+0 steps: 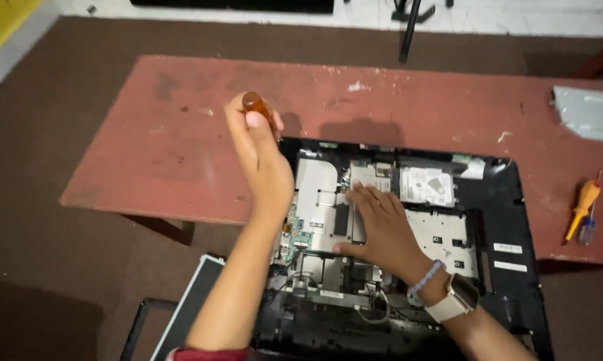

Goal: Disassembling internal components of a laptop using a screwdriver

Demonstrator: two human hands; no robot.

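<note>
— What is held in the left hand (261, 157)?

— A screwdriver with a brown handle (256, 105) is gripped there, just left of the middle of the frame. The fingers are closed round the handle and the rounded end is seen above the thumb. The shaft is hidden behind the hand, so where the tip lies cannot be told.

— And the right hand (380, 227)?

— It is laid flat, fingers spread and open, on the inner parts of the opened laptop (515, 220) at the centre of the frame. Nothing is grasped by it; the palm is pressed on the silver metal plate (318, 180) beside the green circuit board (293, 237). A pale watch (456, 299) and a bead bracelet (423, 281) are worn on that wrist.

— Where is the laptop placed?

— It is set on the red worktop (181, 134), with its near edge reaching over the front edge of the worktop toward the lower part of the frame. A silver hard drive (427, 185) is seen in its upper middle section, just right of the right hand's fingertips.

— What else is seen on the worktop?

— An orange-handled screwdriver (583, 207) is lying at the right edge of the frame, with a small blue tool just beside it. A grey metal plate (588, 112) is lying at the upper right, well apart from both hands.
</note>
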